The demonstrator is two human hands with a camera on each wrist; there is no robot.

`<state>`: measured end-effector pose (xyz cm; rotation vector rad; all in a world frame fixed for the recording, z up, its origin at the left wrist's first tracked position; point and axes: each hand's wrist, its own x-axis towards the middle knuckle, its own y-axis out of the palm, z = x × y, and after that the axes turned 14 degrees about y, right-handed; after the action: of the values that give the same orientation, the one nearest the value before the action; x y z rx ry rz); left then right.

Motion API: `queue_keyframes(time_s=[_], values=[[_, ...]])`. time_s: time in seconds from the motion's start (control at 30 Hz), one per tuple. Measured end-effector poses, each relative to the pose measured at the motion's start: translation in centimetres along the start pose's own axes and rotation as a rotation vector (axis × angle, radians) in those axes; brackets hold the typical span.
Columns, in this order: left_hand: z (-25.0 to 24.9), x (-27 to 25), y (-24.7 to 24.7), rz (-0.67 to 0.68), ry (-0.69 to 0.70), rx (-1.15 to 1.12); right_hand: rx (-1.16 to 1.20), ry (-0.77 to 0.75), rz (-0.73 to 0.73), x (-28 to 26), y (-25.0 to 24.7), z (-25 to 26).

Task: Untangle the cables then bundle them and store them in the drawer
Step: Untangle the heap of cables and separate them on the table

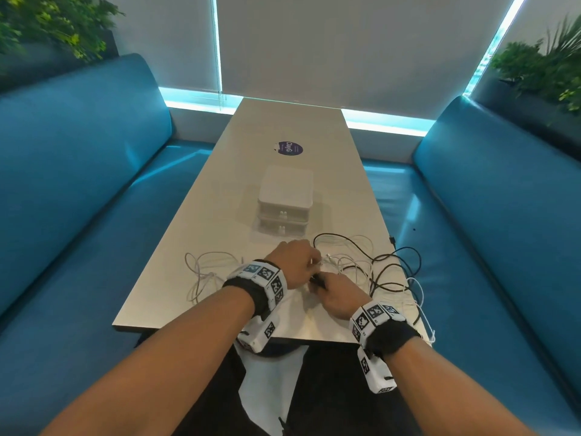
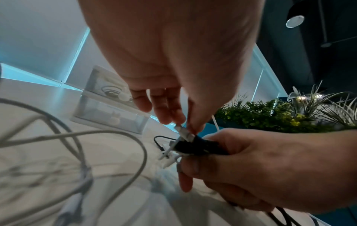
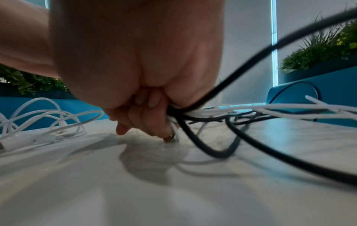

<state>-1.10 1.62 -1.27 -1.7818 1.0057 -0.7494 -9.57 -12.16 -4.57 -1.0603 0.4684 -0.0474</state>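
A tangle of black cable (image 1: pixel 385 265) and white cables (image 1: pixel 349 262) lies on the near right of the table (image 1: pixel 292 127). A separate white cable (image 1: pixel 201 272) sprawls at the near left. My left hand (image 1: pixel 314 262) pinches a white connector (image 2: pixel 184 133) between thumb and fingertips. Just beside it, my right hand (image 1: pixel 320 283) grips a bunch of black and white cables (image 3: pixel 183 116) low over the tabletop, with its fingers curled round them. A white two-drawer unit (image 1: pixel 284 199) stands behind the hands with both drawers closed.
Blue benches (image 1: pixel 78 171) run along both sides of the table. Some cable loops hang over the table's right edge (image 1: pixel 418 297). A round purple sticker (image 1: pixel 290 148) lies beyond the drawer unit. Plants (image 1: pixel 547 67) stand behind the benches.
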Motion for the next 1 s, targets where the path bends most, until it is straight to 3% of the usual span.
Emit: queue_keyframes(time_s=[0.07, 0.17, 0.27, 0.37, 0.5, 0.67, 0.8, 1.0], values=[[0.3, 0.7, -0.2, -0.037, -0.060, -0.010, -0.035, 0.042, 0.005, -0.1, -0.3, -0.5], [1.5, 1.1, -0.9, -0.200, -0.196, -0.207, -0.104, 0.110, -0.024, 0.0, -0.6, -1.5], [2.3, 1.4, -0.7, -0.324, -0.118, -0.379, -0.140, 0.234, -0.191, 0.4, -1.1, -2.5], [1.4, 1.6, 0.1, -0.136, -0.072, -0.354, -0.155, 0.345, -0.258, 0.3, -1.6, -3.0], [0.9, 1.7, 1.1, 0.010, -0.057, -0.286, -0.101, 0.262, -0.197, 0.1, -1.3, -2.5], [1.9, 0.7, 1.0, 0.009, -0.115, -0.212, -0.072, 0.100, -0.016, -0.6, -0.7, -0.5], [4.1, -1.4, -0.7, -0.001, -0.196, -0.163, 0.044, 0.093, 0.027, 0.1, -0.4, 0.9], [5.9, -4.9, -2.1, 0.118, -0.207, -0.081, 0.217, 0.075, 0.029, 1.0, 1.1, 2.6]])
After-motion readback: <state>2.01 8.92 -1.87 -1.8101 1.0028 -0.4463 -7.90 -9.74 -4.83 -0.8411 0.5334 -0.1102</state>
